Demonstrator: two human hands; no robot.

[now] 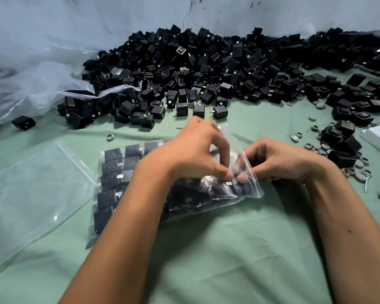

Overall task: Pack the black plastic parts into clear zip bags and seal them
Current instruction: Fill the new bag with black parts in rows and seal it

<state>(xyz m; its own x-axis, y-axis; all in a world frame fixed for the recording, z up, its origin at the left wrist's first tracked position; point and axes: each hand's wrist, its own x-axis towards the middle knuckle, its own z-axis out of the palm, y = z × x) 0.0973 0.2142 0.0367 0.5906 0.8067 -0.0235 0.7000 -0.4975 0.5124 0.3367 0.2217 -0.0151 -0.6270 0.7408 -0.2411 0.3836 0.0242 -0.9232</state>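
My left hand (193,150) and right hand (279,161) pinch the filled zip bag's (248,183) mouth; I'd press the strip between fingertips, sliding steadily along.

filled zip bag (119,185): clear, packed with rows of black parts, laid flat at centre, mouth edge raised toward 3 o'clock | empty zip bag (33,189): clear, flat, just beside it at 9 o'clock | loose black parts (206,69): large heap spread from 11 to 2 o'clock
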